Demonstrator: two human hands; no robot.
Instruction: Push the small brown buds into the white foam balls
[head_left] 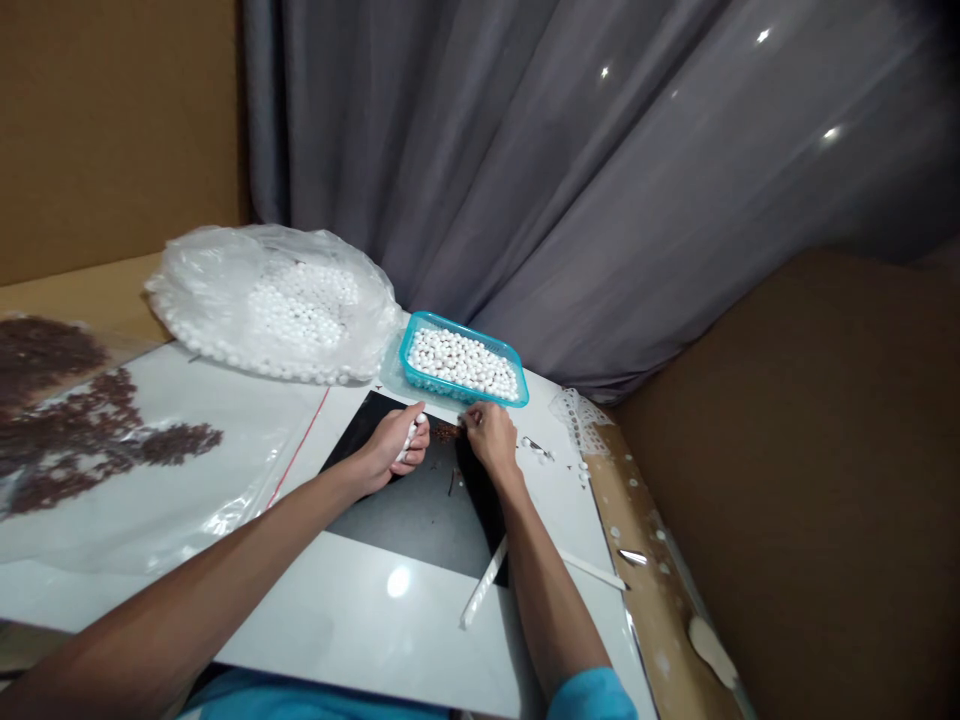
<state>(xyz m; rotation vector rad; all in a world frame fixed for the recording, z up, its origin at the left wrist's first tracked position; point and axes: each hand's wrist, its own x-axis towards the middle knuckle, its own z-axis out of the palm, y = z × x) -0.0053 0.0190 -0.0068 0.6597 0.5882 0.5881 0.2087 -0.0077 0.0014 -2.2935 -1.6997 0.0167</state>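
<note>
My left hand [395,443] rests on a black mat [420,510], its fingers curled round a small white piece. My right hand [489,437] lies just to its right, fingertips pinched over a little heap of brown beads [448,432] on the mat. Right behind both hands stands a turquoise tray [463,365] filled with white beads. A white strand of beads [484,585] runs along the table under my right forearm.
A clear plastic bag of white beads [277,305] lies at the back left. A bag of brown beads [82,425] lies at the far left. White lace [577,412] and scattered beads lie at the table's right edge, by a brown panel. A grey curtain hangs behind.
</note>
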